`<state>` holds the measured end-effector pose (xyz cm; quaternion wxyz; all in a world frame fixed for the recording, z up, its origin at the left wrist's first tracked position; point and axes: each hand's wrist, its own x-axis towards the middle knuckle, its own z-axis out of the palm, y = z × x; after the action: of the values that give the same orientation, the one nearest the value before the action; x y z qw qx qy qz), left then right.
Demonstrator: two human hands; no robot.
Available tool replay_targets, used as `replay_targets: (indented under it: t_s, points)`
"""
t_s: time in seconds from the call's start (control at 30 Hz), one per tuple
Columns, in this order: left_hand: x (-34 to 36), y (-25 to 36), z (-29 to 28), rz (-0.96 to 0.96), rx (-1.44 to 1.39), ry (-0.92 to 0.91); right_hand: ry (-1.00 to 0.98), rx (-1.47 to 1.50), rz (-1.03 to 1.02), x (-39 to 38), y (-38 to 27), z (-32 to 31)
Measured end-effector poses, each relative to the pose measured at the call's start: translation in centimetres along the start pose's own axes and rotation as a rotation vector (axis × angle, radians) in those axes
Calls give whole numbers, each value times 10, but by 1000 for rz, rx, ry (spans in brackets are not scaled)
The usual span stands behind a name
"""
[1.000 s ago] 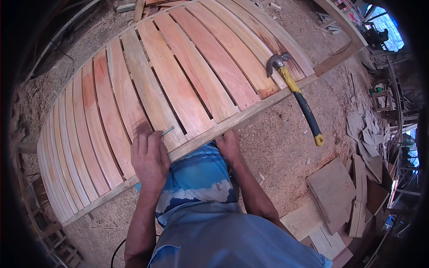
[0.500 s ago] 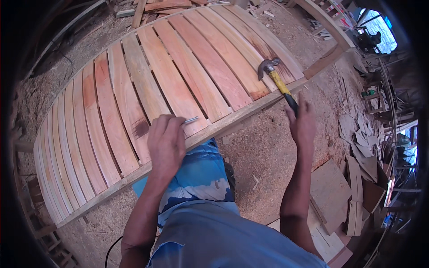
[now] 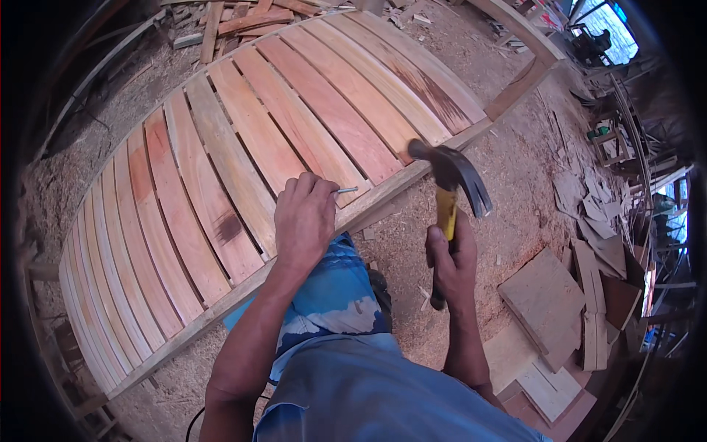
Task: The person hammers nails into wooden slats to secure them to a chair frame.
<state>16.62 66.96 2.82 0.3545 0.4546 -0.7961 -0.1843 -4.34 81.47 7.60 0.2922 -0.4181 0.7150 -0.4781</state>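
My left hand (image 3: 305,217) is closed around a short, thin metal rod (image 3: 347,190), whose bare end sticks out to the right. I cannot tell whether it is a nail or a punch. This hand is over the near ends of the wooden slats (image 3: 287,140), close to the long edge rail (image 3: 383,193). My right hand (image 3: 453,265) grips a claw hammer (image 3: 447,210) by its yellow and black handle. The hammer is raised with its head up, its striking face toward the slats and its claw toward the right. Narrow gaps run between the slats.
A wooden frame piece (image 3: 524,88) extends beyond the panel's right end. Plywood offcuts (image 3: 545,306) are piled on the sawdust-covered floor (image 3: 412,247) at right. Scrap boards (image 3: 254,20) lie beyond the panel. A dark cord (image 3: 195,420) shows at lower left.
My left hand and the rod have moved right along the near rail. My right hand has moved left and nearer to me, lifting and turning the hammer off the slats.
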Motion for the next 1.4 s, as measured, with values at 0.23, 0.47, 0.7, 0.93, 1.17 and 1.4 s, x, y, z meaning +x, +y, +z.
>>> replay_targets:
  t_s: [0.23,0.47,0.7,0.93,1.17,1.4]
  points:
    - [-1,0,2,-5,-14,-16,46,-154,-422,0,-75,-20]
    - [-1,-5,3,17,-6,10,261,249,-1023,26,-166,-41]
    - [-3,-4,5,27,2,26,-352,-520,-126,14,-33,-6]
    - [-6,-8,4,24,-9,31,76,1,-435,2,-92,-10]
    - [0,-2,6,65,4,43,-363,-580,-263,18,-22,-3]
    - [-10,1,-1,103,84,104,-170,-258,-93,-6,-68,8]
